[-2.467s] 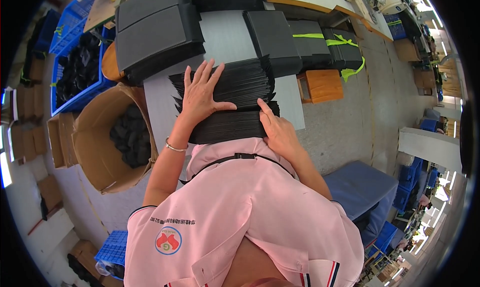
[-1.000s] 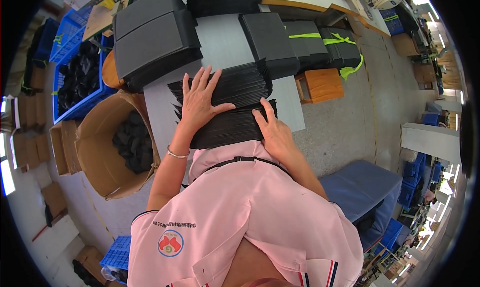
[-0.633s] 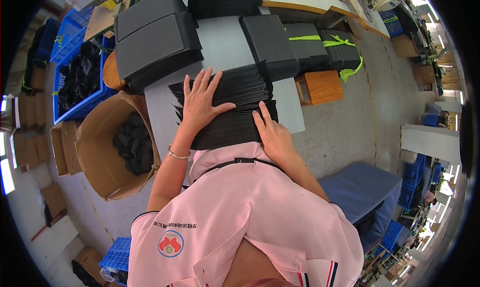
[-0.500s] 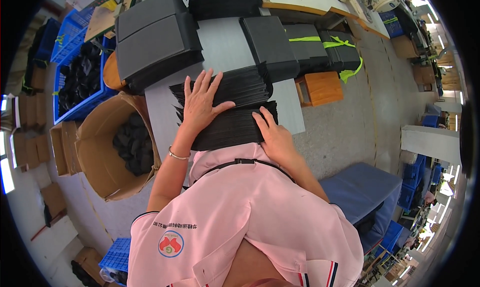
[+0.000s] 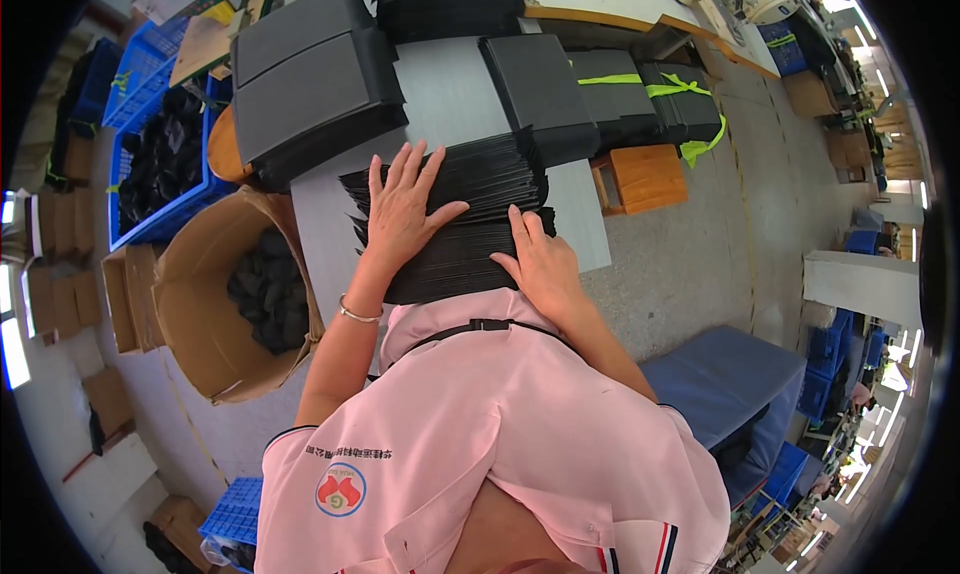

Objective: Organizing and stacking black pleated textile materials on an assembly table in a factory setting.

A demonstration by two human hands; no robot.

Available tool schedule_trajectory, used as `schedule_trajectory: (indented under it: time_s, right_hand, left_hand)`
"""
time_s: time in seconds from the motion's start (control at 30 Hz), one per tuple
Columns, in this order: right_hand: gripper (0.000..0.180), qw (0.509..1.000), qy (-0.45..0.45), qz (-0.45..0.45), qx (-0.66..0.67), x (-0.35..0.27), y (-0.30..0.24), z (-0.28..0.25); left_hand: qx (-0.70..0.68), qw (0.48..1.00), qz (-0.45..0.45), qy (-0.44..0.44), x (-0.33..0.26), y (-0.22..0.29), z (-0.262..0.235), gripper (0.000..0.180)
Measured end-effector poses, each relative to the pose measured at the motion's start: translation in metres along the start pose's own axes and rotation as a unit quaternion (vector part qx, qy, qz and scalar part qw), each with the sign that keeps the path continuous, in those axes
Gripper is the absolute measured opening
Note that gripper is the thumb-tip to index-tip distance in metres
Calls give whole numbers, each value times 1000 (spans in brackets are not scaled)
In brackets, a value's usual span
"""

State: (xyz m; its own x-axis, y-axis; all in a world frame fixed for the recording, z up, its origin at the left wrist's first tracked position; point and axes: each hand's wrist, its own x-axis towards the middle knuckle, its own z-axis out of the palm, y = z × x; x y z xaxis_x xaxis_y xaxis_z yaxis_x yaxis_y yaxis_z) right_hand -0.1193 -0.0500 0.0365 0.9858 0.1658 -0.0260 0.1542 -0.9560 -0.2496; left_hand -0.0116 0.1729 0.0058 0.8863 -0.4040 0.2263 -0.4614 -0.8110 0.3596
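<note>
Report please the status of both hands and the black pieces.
Left hand spread on black pieces; right hand at their right end. Pieces packed close. Dark stack just beyond.

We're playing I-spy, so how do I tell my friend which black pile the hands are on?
Find the pale table in front of the pink shirt. At the end nearest the shirt, look for the black pile under the left hand and right hand. Its many thin edges face up like book pages, while the black stacks just beyond show broad, smooth tops.

Downward head-worn fisheye view
</note>
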Motion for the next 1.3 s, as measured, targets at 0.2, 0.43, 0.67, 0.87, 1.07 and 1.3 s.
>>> schedule_trajectory:
  time_s: [0.2,0.43,0.67,0.87,1.07,1.3]
  right_hand:
    - [60,998,64,-29,5,-2,1,1]
    - [50,995,87,-41,18,1,5,-1]
    - [52,994,97,-54,-18,-5,7,18]
    - [50,997,76,-21,13,-2,2,10]
    - [50,995,94,-32,27,-1,3,11]
    - [62,994,104,-31,23,5,-2,0]
  left_hand:
    - [8,1000,3,2,2,0,1,83]
    - [-1,1000,3,0,1,-1,0,87]
    - [1,1000,0,1,2,0,1,85]
    - [-4,1000,2,2,1,0,0,85]
    - [-6,1000,6,4,1,0,-1,86]
    - [-5,1000,6,0,1,0,-1,87]
